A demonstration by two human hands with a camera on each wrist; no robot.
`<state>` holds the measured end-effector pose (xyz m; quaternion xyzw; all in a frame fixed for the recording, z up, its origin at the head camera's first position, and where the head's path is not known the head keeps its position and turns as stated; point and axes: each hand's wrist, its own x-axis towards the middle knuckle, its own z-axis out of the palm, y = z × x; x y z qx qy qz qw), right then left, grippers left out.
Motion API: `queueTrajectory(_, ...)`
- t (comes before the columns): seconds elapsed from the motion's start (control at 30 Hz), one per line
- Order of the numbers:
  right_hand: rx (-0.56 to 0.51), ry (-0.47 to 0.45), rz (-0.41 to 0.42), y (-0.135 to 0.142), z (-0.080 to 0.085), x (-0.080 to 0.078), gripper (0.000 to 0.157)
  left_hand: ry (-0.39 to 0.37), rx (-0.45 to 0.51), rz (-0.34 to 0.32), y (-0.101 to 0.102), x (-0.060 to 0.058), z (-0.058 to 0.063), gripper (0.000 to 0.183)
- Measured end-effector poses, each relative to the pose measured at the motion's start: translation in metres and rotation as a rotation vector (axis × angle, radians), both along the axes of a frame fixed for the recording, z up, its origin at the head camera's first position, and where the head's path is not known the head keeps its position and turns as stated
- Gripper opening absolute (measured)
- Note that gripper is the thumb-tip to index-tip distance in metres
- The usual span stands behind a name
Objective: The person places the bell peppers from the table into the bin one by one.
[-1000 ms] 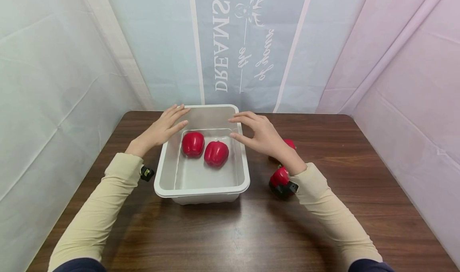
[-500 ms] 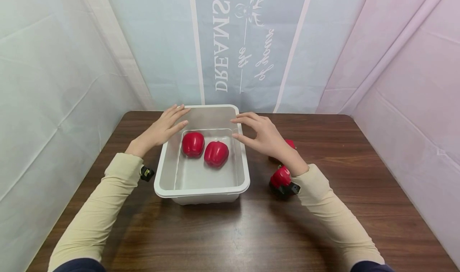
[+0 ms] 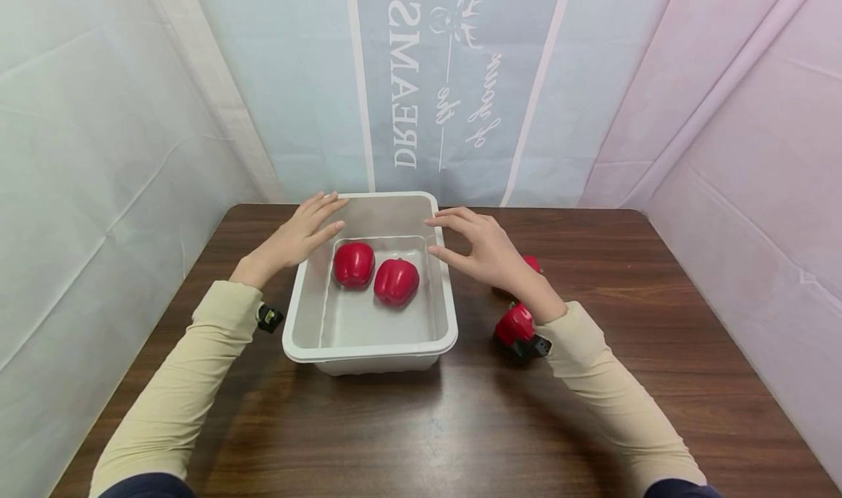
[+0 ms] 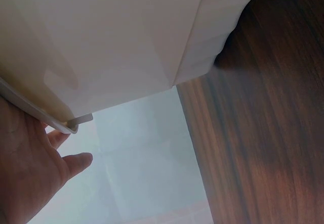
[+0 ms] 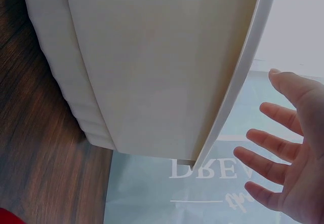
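A white plastic basin (image 3: pixel 368 352) stands on the table with two red bell peppers inside, one (image 3: pixel 354 265) at the left and one (image 3: pixel 397 281) beside it. My left hand (image 3: pixel 292 236) lies over the basin's far left rim, fingers relaxed and thumb apart; in the left wrist view that hand (image 4: pixel 35 158) is right at the rim. On the other side my right hand (image 3: pixel 479 246) hovers by the right rim with its fingers spread and holds nothing. In the right wrist view the hand (image 5: pixel 293 143) shows a gap from the basin wall (image 5: pixel 152 72).
Right of the basin, partly behind my right wrist, are a red pepper (image 3: pixel 516 322) and another red one (image 3: pixel 531 263). Wrist cameras (image 3: pixel 268 318) sit under both cuffs. The dark wooden table (image 3: pixel 368 439) ends at a printed cloth backdrop (image 3: pixel 454 81), with cloth walls at both sides.
My right hand has drifted slightly right, away from the basin's rim. The left hand, basin and peppers look still.
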<state>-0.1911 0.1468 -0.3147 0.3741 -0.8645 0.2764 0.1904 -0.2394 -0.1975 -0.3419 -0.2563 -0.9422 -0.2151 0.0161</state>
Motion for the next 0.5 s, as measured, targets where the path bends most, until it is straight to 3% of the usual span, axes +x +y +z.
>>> queueTrajectory(0.5, 0.011, -0.029, -0.028, 0.0089, -0.0010, -0.0014, 0.043, -0.023, -0.004, 0.005, 0.0004, -0.0023, 0.0024, 0.060)
